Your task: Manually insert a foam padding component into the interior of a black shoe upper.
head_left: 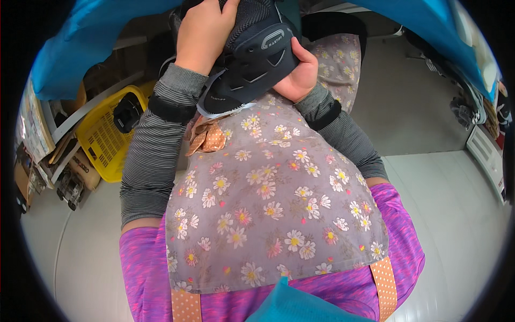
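A black shoe upper (247,80) with grey trim and mesh hangs at the top of the view, over my lap. No sole shows on it, and a whitish strip of lining runs along its lower edge. My left hand (206,35) grips its top left part, fingers curled over the mesh. From the right, my right hand (299,75) holds its side, thumb on the outer face and the other fingers hidden beneath. Both forearms wear grey striped sleeves. A flowered apron (273,182) with an orange dotted bow (208,138) lies under the work.
At left stands a yellow plastic basket (107,155) with a black piece (127,112) in it. Blue covering (75,53) frames the upper left, and more blue (424,27) crosses the upper right. Grey floor (397,96) shows at right, beside a white slotted panel (485,161).
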Demonstrator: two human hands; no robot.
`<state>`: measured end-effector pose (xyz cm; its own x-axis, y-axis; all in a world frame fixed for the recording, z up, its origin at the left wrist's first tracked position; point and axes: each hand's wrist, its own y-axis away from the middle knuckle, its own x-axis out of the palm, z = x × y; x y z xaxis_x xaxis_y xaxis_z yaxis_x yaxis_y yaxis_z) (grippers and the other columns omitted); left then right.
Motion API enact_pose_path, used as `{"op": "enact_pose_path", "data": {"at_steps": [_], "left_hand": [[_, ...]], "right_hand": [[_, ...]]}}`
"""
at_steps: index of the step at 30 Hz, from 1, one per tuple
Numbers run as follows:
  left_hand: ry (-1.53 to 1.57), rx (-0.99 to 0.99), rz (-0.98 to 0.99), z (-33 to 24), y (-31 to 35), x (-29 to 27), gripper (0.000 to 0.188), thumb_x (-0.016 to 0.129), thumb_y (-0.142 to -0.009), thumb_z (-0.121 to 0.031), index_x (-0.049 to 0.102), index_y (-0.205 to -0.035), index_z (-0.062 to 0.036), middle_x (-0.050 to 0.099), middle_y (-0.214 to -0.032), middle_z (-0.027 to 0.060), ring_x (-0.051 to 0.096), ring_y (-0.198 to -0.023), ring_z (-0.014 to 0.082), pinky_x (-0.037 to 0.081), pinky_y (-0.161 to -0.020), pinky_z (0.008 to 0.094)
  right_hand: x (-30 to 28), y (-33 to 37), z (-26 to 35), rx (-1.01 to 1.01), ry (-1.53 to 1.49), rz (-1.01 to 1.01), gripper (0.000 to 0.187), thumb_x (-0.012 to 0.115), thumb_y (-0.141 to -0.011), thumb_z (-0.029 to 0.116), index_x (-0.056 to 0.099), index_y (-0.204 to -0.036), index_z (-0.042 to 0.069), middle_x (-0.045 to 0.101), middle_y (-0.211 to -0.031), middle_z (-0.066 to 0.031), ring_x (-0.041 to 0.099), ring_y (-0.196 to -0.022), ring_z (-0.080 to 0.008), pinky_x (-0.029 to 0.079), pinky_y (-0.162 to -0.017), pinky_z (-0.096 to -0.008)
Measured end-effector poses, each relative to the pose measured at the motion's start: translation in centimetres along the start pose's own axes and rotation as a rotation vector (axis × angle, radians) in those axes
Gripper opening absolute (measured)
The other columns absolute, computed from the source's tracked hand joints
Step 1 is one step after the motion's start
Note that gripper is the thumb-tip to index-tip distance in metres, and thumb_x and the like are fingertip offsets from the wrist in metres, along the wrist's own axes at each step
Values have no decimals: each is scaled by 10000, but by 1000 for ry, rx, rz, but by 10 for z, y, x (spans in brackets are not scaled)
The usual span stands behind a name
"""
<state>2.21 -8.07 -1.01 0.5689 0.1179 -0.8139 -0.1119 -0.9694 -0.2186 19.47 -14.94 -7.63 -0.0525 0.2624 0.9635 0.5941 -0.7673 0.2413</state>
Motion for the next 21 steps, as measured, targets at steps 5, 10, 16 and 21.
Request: {"op": "enact_pose_path", "data": {"at_steps": [5,10,16,21], "left_hand": [[-75,-82,-113,-25,-2,-20,278,565,-877,-240,579,-767,15,555,-649,223,552,-620,409,438,-525,460],[-493,191,54,-16,0,-19,159,571,-860,-147,610,-945,-18,537,-655,173,563,-578,354,448,-493,426],[-527,409,106,17,3,-4,281,574,-786,-51,581,-1067,-38,506,-742,149,554,-666,304,453,-546,390],[-410,431,117,30,3,8,323,557,-766,-29,565,-1089,-26,498,-743,156,544,-700,323,448,-586,399]], "right_hand": [[13,6,-3,-46,91,-92,486,403,-943,320,408,-1298,-11,471,-1312,-178,435,-1231,-323,305,-1062,-470],[2,1,2,10,-31,50,485,403,-942,318,412,-1294,-15,474,-1309,-180,437,-1229,-324,303,-1064,-465],[1,-4,-1,12,40,-77,493,406,-941,322,404,-1303,-12,469,-1315,-179,440,-1228,-317,303,-1066,-460],[1,-5,-2,-3,63,-81,502,408,-940,324,393,-1308,-16,462,-1324,-175,436,-1234,-314,303,-1067,-458]]}}
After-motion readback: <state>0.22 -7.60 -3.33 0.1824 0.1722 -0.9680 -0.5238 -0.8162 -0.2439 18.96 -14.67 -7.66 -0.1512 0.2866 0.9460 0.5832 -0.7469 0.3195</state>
